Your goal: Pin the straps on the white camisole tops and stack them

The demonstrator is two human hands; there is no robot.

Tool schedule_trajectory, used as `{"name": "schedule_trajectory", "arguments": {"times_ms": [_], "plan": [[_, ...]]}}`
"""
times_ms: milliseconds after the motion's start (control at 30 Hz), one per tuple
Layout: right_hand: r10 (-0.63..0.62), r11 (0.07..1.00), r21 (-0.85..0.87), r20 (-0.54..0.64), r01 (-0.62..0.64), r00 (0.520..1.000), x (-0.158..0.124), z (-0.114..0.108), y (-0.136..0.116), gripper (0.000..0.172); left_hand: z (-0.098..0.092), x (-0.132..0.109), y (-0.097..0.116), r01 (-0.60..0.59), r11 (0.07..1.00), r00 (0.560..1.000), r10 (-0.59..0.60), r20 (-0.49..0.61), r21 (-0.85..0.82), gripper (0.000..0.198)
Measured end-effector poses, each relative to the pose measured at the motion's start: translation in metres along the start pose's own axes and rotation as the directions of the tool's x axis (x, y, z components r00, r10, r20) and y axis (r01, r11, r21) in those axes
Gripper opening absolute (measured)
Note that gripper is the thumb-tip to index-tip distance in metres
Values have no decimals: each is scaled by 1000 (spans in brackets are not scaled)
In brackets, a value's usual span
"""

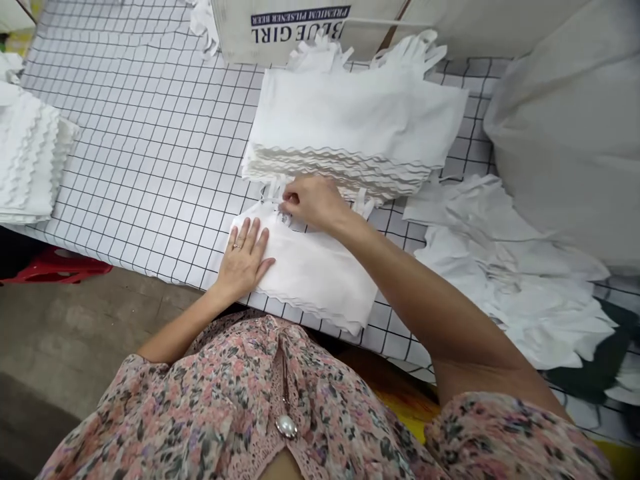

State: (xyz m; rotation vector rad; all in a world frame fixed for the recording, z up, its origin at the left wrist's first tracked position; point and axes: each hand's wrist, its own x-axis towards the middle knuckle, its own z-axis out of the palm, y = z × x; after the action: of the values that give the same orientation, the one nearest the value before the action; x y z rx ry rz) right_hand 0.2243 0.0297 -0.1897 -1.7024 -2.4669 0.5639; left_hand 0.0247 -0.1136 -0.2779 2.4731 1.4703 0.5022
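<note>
A white camisole (320, 270) lies flat on the checked tablecloth in front of me, its wavy hem towards my body and its thin straps away from me. My left hand (244, 260) rests on its left side with the fingers spread, a ring on one finger. At the camisole's top edge, my right hand (315, 202) is closed in a pinch at a strap; the fingertips partly hide what they grip. Just beyond is a thick stack of folded white camisoles (357, 117), wavy hems facing me and straps at the far end.
To the right lies a loose heap of white garments (505, 267), beside a big pale bag (570, 133). A printed carton (300, 30) stands behind the stack. Another white stack (30, 153) is at the far left of the checked tablecloth (150, 120). A red stool (57, 265) shows below.
</note>
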Motion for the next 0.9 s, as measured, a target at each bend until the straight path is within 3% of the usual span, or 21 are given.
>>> {"name": "schedule_trajectory", "arguments": {"times_ms": [100, 233, 400, 533, 633, 700, 733, 800, 867, 900], "plan": [[46, 992, -121, 77, -36, 996, 4, 1, -3, 15, 1, -3, 3, -4, 1000, 1000, 4, -7, 6, 75], [17, 965, -256, -154, -57, 988, -11, -8, 3, 31, -2, -2, 9, 8, 999, 1000, -7, -5, 35, 73], [-20, 976, -211, -340, -55, 940, -14, -31, 19, 29, 0, -1, 12, 19, 999, 1000, -18, -20, 28, 70], [-73, 992, -122, -515, 11, 854, -8, -47, 32, 29, 1, -2, 9, 30, 997, 999, -32, -34, -64, 68], [-179, 976, -16, -624, 217, 761, -5, -49, 34, 34, -11, 5, 5, 72, 959, 994, -91, -56, -276, 58], [-246, 928, 47, -667, 369, 703, -5, -46, 29, 35, -26, 17, 2, 135, 830, 981, -190, -47, -541, 48], [-272, 901, 69, -679, 429, 681, -7, -44, 25, 35, -36, 26, 1, 179, 701, 970, -244, 4, -691, 45], [-313, 864, 81, -687, 497, 656, -15, -39, 15, 32, -53, 45, -3, 296, 317, 935, -287, 206, -901, 42], [-375, 851, 40, -653, 524, 658, -29, -33, 2, 30, -66, 64, -7, 425, -70, 882, -192, 430, -903, 46], [-432, 834, 0, -620, 551, 655, -39, -29, -5, 29, -70, 71, -9, 475, -206, 852, -133, 506, -855, 49]]}}
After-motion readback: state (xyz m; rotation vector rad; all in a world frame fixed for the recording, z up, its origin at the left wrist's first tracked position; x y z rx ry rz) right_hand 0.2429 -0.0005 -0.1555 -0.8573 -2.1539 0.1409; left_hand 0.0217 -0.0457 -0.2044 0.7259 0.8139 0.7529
